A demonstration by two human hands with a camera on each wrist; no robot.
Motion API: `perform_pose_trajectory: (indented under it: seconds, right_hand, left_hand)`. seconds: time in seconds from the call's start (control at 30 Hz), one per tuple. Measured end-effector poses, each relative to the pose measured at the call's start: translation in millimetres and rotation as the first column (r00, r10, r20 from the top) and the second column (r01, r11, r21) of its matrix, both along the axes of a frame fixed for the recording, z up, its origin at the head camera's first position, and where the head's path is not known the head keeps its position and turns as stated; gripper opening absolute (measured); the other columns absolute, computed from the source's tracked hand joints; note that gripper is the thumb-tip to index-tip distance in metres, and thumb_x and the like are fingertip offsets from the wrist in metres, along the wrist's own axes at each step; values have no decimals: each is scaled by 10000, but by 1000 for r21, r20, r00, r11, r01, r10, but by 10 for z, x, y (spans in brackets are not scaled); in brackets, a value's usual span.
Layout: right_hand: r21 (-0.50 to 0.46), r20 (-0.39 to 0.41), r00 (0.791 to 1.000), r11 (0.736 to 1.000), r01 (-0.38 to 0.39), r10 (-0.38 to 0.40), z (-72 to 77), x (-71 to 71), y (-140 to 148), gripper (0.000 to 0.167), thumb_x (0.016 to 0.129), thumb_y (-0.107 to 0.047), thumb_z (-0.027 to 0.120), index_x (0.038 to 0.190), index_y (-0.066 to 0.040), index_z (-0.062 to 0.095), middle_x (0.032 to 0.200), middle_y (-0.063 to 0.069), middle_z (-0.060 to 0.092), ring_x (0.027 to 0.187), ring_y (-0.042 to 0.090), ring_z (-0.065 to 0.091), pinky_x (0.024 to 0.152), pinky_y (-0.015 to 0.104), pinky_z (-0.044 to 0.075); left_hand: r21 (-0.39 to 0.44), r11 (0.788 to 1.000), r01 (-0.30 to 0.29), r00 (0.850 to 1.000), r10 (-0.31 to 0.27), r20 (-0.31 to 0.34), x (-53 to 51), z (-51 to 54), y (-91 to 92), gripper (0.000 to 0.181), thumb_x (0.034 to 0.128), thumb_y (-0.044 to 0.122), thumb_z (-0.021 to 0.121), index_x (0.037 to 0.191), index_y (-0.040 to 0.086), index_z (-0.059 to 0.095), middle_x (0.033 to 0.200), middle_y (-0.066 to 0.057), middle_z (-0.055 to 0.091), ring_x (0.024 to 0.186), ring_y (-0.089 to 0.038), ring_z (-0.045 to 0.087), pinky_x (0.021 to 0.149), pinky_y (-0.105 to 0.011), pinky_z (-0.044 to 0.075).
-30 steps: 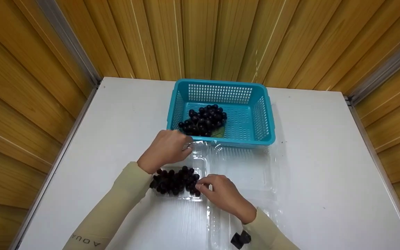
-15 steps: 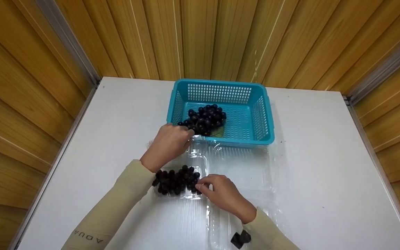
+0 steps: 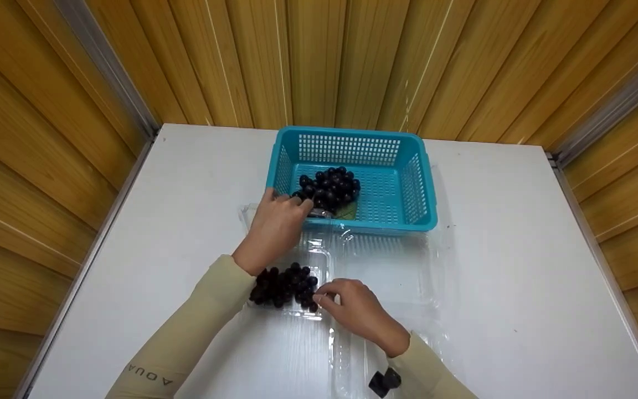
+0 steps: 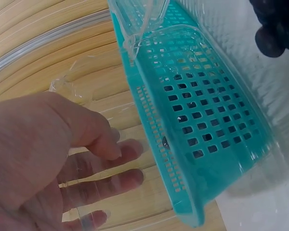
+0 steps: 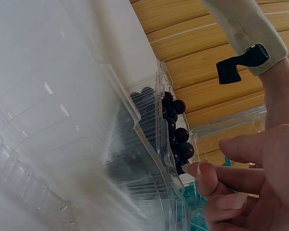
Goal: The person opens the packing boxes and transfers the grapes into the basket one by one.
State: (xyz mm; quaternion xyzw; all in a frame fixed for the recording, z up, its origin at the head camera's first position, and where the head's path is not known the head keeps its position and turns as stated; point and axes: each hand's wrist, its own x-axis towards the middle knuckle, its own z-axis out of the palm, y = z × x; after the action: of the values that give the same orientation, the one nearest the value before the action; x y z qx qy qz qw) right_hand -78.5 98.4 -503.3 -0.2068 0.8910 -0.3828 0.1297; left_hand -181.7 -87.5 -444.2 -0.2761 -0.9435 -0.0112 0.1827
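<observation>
A bunch of dark grapes point(image 3: 284, 285) lies in a clear plastic clamshell box point(image 3: 322, 257) in front of the basket. My left hand point(image 3: 279, 224) holds the box's raised clear lid point(image 3: 250, 213), at the near left side of the basket. In the left wrist view, the thumb of the left hand point(image 4: 82, 154) is in front of the lid, its other fingers seen through the plastic. My right hand point(image 3: 359, 310) is at the bunch's right edge. In the right wrist view, a fingertip of the right hand point(image 5: 245, 178) touches or nearly touches the grapes point(image 5: 176, 127), thumb apart.
A blue plastic basket point(image 3: 374, 131) stands at the back, holding another bunch of dark grapes point(image 3: 333, 185) and a green leaf point(image 3: 348, 210). More clear plastic packaging point(image 3: 391, 269) lies to the right on the white table point(image 3: 507, 266). Wood-pattern panels point(image 3: 319, 66) enclose the table.
My left hand has moved up and slightly right, lifting the clear lid toward the basket's near rim. The right hand stays almost still beside the grapes.
</observation>
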Motion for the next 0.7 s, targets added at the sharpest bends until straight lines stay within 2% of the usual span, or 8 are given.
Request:
perform_pose_trajectory:
  seconds: [0.2, 0.43, 0.7]
  right_hand:
    - [-4, 8, 1000, 1000, 3, -3, -5, -2, 7, 178, 946, -281, 607, 954, -182, 755, 934, -60, 706, 704, 23, 523, 663, 233, 440]
    - [5, 6, 1000, 1000, 5, -5, -16, -2, 11, 202, 948, -272, 605, 963, -139, 756, 936, -55, 713, 722, 35, 538, 675, 240, 451]
    - [2, 15, 1000, 1000, 16, -16, -22, -6, 20, 197, 948, -267, 606, 981, -142, 754, 946, -50, 718, 722, 39, 543, 676, 238, 456]
  left_hand:
    - [22, 1000, -16, 999, 15, 36, -38, -35, 21, 221, 855, 42, 631, 1050, 124, 694, 876, -73, 734, 792, -253, 692, 836, -493, 450]
    - [35, 999, -5, 998, 3, 59, -93, -94, 24, 217, 834, 70, 678, 1042, 127, 698, 877, -66, 731, 797, -258, 677, 904, -532, 440]
    - [18, 998, -62, 992, 59, 110, -139, -130, 15, 306, 809, 158, 738, 1101, 107, 663, 994, -82, 729, 928, -278, 675, 966, -534, 426]
